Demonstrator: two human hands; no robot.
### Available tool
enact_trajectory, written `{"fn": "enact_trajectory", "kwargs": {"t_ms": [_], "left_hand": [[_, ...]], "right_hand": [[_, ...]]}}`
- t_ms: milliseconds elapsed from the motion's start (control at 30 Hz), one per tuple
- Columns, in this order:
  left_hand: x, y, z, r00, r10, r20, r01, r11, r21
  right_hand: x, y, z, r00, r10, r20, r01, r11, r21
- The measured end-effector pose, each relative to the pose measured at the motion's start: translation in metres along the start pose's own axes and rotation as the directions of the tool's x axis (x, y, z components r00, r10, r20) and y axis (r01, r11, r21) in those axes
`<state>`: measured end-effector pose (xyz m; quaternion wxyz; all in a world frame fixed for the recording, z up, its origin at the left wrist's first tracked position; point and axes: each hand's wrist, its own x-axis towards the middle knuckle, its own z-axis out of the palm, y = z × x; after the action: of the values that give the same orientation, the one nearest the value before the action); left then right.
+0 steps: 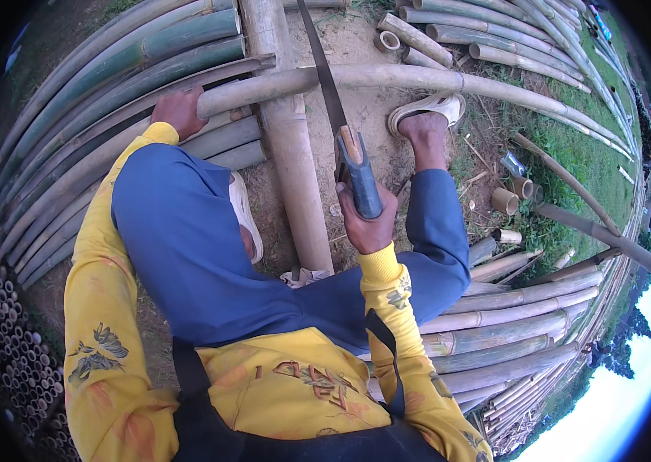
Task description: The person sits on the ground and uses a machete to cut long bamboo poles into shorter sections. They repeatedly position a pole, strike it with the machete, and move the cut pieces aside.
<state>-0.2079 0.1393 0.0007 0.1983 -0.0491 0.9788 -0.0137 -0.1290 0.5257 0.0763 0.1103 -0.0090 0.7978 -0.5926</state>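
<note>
My right hand [370,219] is wrapped round the dark blue-grey handle of a handsaw [329,85]. Its long, narrow blade points away from me and crosses a pale bamboo pole [410,77]. How deep the teeth sit in the pole cannot be made out. That pole lies crosswise over a thick bamboo log [294,169], which runs lengthwise between my feet. At the pole's left end, my left hand [179,112] is closed against it, with the fingers partly hidden.
Stacked bamboo poles [179,46] lie at left, with others [510,312] at lower right and far right. Short cut pieces [504,202] rest on the grass at right. A bundle of cut ends [10,339] fills the lower left. My sandalled feet stand either side of the log.
</note>
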Motion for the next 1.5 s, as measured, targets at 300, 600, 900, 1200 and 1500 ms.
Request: {"fn": "enact_trajectory", "kwargs": {"t_ms": [300, 600, 900, 1200, 1500], "left_hand": [[0.001, 0.003, 0.004, 0.998, -0.012, -0.056, 0.01, 0.999, -0.036], [-0.011, 0.001, 0.004, 0.999, -0.048, 0.013, 0.048, 0.997, -0.053], [0.006, -0.006, -0.01, 0.997, -0.006, -0.075, 0.004, 0.999, -0.033], [0.002, 0.0, 0.005, 0.999, -0.049, -0.025, 0.047, 0.997, -0.052], [0.007, -0.008, -0.005, 1.0, 0.002, -0.018, -0.002, 1.0, -0.03]], "right_hand": [[-0.06, -0.001, -0.018, 0.999, 0.011, -0.041, -0.015, 0.995, -0.095], [-0.135, -0.024, -0.042, 0.994, 0.104, -0.041, -0.108, 0.985, -0.132], [0.013, 0.002, 0.003, 0.995, -0.09, -0.05, 0.089, 0.996, -0.016], [-0.128, -0.027, -0.039, 0.997, 0.057, -0.05, -0.062, 0.99, -0.126], [-0.085, -0.013, -0.022, 0.995, 0.072, -0.064, -0.075, 0.996, -0.039]]}}
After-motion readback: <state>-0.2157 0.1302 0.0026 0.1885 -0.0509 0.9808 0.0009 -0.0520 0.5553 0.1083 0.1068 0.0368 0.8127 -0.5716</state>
